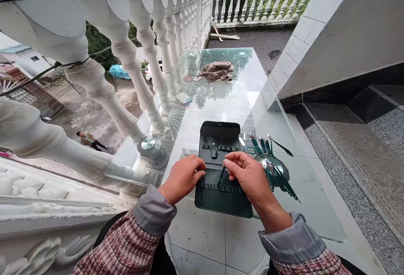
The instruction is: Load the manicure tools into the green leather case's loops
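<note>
Your left hand curls over the left edge of the open manicure case, likely pinning it flat on the glass table, while your right hand pinches a slim tool over the case's loops, between both hands. Loose green tools lie just right of your right hand.

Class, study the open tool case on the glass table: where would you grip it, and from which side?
Probably the left edge of the case, coming from the left: it lies flat and open, loose tools crowd its right side, and the right hand holds a thin tool over its middle. The left hand is at that edge. Pinch with thumb and fingers, kept level.
</note>
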`<move>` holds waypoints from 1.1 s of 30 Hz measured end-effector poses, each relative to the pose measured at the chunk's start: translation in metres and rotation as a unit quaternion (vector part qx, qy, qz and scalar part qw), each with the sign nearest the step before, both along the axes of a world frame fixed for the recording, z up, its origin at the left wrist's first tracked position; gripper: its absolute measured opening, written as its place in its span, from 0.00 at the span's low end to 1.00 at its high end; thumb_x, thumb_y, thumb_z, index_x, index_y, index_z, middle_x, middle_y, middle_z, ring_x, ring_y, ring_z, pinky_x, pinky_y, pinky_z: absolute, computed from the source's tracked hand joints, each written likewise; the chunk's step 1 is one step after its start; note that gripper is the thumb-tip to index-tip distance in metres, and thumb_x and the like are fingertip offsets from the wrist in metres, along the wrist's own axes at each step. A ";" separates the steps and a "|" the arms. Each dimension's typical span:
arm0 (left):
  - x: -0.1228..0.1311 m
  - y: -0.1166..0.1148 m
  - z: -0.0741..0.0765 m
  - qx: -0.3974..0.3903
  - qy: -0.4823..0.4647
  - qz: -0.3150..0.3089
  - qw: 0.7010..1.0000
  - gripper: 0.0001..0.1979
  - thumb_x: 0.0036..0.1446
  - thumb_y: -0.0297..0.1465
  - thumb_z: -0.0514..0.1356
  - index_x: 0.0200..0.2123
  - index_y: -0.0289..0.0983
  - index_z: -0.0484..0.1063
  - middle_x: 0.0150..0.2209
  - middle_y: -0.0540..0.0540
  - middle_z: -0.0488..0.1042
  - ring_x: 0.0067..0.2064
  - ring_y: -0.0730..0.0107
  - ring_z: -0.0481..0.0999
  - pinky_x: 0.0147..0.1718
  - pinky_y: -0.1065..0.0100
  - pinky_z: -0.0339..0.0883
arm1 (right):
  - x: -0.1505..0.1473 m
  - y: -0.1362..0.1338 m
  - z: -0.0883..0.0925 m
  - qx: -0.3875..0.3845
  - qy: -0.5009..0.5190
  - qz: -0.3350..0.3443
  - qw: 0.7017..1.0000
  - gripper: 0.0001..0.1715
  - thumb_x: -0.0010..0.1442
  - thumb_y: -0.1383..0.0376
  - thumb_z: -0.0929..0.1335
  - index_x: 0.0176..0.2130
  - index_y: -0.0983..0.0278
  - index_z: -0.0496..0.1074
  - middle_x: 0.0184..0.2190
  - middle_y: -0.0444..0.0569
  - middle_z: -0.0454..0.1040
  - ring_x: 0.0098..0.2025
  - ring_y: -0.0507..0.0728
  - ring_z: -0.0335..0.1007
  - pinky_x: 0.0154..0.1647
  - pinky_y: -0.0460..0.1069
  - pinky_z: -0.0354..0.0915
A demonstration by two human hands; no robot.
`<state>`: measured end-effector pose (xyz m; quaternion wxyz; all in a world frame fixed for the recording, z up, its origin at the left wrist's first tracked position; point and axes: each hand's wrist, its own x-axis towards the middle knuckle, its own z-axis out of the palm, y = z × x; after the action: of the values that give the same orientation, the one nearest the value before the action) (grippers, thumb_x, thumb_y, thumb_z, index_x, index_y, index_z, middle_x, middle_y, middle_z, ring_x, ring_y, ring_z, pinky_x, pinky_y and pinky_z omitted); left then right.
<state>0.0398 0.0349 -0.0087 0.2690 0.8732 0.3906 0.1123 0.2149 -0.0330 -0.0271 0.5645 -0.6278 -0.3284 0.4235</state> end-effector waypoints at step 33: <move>-0.003 -0.003 -0.007 0.023 0.055 -0.032 0.998 0.03 0.55 0.25 0.58 0.33 0.38 0.69 0.33 0.51 0.66 0.34 0.71 0.68 0.33 0.71 0.59 | -0.022 0.023 -0.015 -0.055 -0.187 0.079 0.978 0.13 0.48 0.58 0.66 0.32 0.63 0.71 0.26 0.47 0.74 0.25 0.53 0.67 0.22 0.47 0.63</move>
<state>0.0367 0.0322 -0.0154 0.2302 0.8962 0.3737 0.0645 0.1928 -0.0103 -0.0423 0.4226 -0.6984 -0.4523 0.3594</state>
